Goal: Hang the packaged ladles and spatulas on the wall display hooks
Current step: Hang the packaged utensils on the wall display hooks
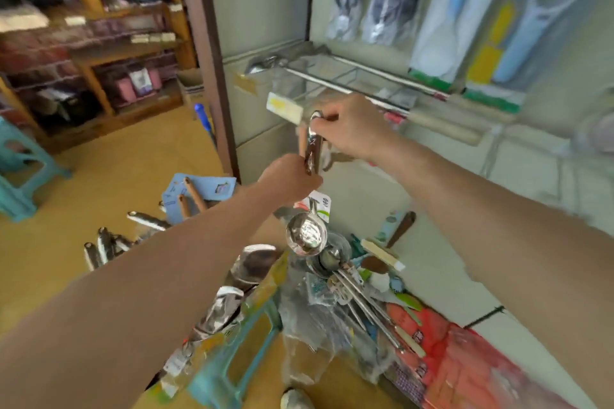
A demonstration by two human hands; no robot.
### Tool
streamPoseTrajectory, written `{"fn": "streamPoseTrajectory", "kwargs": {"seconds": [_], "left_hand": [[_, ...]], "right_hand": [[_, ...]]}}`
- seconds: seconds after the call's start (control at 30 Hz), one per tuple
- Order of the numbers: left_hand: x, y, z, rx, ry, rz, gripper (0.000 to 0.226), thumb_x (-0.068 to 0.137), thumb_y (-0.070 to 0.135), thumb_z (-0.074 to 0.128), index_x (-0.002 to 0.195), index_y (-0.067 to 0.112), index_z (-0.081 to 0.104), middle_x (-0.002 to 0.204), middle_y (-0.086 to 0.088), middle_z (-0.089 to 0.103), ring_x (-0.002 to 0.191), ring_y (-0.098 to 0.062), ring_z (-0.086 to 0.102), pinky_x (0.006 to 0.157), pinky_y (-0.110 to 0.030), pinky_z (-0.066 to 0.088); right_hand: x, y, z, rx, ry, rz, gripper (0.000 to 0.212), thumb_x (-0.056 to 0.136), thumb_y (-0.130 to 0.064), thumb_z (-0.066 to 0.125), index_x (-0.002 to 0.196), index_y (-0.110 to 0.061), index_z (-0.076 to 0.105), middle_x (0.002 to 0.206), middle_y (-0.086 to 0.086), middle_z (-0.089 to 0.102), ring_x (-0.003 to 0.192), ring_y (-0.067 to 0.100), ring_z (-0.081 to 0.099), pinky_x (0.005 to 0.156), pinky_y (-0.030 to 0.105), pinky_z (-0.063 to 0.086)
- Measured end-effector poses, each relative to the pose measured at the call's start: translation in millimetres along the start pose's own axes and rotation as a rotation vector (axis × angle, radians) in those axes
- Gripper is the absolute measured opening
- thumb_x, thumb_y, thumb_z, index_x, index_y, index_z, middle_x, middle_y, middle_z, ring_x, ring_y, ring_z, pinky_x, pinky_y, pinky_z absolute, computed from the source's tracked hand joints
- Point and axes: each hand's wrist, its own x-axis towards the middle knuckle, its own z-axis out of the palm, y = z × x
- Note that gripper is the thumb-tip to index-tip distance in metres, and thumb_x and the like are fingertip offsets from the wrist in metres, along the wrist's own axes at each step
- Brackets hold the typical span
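Note:
A steel ladle (306,237) hangs bowl down in front of the wall. My left hand (287,181) grips its handle low down, and my right hand (349,128) pinches the looped top end of the handle, right beside a long wall hook (349,85) with a white price tag (284,108). Another ladle (262,65) lies at the back of that hook rail. Packaged spatulas and ladles (435,10) hang on the wall above. The frame is blurred.
Below my hands a pile of packaged utensils (349,279) and steel ladles (229,295) lies on a teal stool (232,342). More ladles (109,244) and a blue card pack (196,192) lie on the yellow floor. Wooden shelves (99,53) stand at left.

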Motion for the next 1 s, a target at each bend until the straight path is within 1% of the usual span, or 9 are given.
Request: {"fn": "streamPoseTrajectory", "kwargs": {"seconds": [0.1,0.2,0.27,0.37,0.57,0.73,0.87,0.93,1.0], "left_hand": [[-19,39,9,0.037,-0.019,0.112,0.018,0.090,0.031,0.060,0.092,0.014,0.057,0.082,-0.003,0.055,0.076,-0.020,0.052,0.066,-0.027,0.039],[-36,76,24,0.056,-0.091,0.218,0.026,0.090,0.032,0.060,0.102,0.009,0.060,0.083,-0.003,0.056,0.072,-0.019,0.053,0.060,-0.025,0.039],[-47,102,35,0.071,-0.150,0.284,0.030,0.090,0.033,0.059,0.104,0.006,0.061,0.082,-0.004,0.058,0.069,-0.017,0.054,0.054,-0.024,0.039],[-70,146,52,0.124,-0.228,0.395,0.020,0.094,0.030,0.055,0.092,0.010,0.058,0.071,0.002,0.053,0.062,-0.010,0.049,0.051,-0.021,0.035],[-116,231,94,0.114,-0.321,0.539,0.026,0.090,0.026,0.060,0.101,0.003,0.068,0.097,-0.010,0.067,0.091,-0.025,0.064,0.080,-0.036,0.052],[-169,306,142,0.132,-0.407,0.652,0.022,0.089,0.028,0.060,0.099,0.009,0.068,0.095,-0.007,0.067,0.085,-0.021,0.063,0.072,-0.029,0.049],[-212,363,184,0.189,-0.474,0.723,0.026,0.090,0.032,0.055,0.098,0.010,0.067,0.094,-0.005,0.065,0.084,-0.021,0.061,0.073,-0.030,0.049],[-234,389,201,0.186,-0.503,0.764,0.025,0.091,0.030,0.054,0.101,0.010,0.067,0.092,-0.003,0.063,0.083,-0.019,0.058,0.066,-0.026,0.047],[-254,413,216,0.176,-0.506,0.785,0.021,0.092,0.027,0.055,0.097,0.009,0.065,0.090,-0.005,0.060,0.082,-0.018,0.055,0.066,-0.024,0.042]], "right_hand": [[-34,4,-41,0.001,0.040,0.068,0.024,0.086,-0.020,0.061,0.062,-0.015,0.058,0.062,0.001,0.054,0.062,0.019,0.050,0.055,0.027,0.038],[-65,17,-78,-0.084,0.074,0.136,0.014,0.083,-0.017,0.060,0.071,-0.011,0.066,0.075,0.006,0.065,0.071,0.023,0.059,0.060,0.028,0.043],[-87,30,-103,-0.139,0.081,0.192,0.020,0.082,-0.015,0.058,0.063,-0.009,0.060,0.067,0.008,0.060,0.070,0.024,0.056,0.055,0.028,0.038],[-126,49,-138,-0.194,0.115,0.285,0.021,0.082,-0.016,0.057,0.065,-0.003,0.061,0.066,0.008,0.057,0.069,0.026,0.053,0.053,0.028,0.036],[-215,83,-208,-0.199,0.267,0.438,0.019,0.081,-0.016,0.055,0.081,-0.007,0.072,0.084,0.007,0.070,0.081,0.022,0.062,0.068,0.027,0.048],[-303,119,-267,-0.205,0.298,0.520,0.021,0.081,-0.016,0.053,0.077,-0.002,0.069,0.084,0.013,0.068,0.081,0.027,0.064,0.067,0.030,0.050],[-375,151,-308,-0.190,0.333,0.609,0.032,0.084,-0.018,0.054,0.052,-0.011,0.051,0.057,0.004,0.054,0.056,0.016,0.053,0.048,0.026,0.036],[-404,163,-327,-0.177,0.356,0.641,0.039,0.084,-0.017,0.054,0.047,-0.015,0.041,0.049,0.000,0.043,0.047,0.012,0.041,0.047,0.025,0.030],[-429,174,-345,-0.165,0.371,0.673,0.038,0.084,-0.018,0.054,0.048,-0.016,0.041,0.052,0.003,0.045,0.051,0.017,0.046,0.049,0.026,0.037]]}}
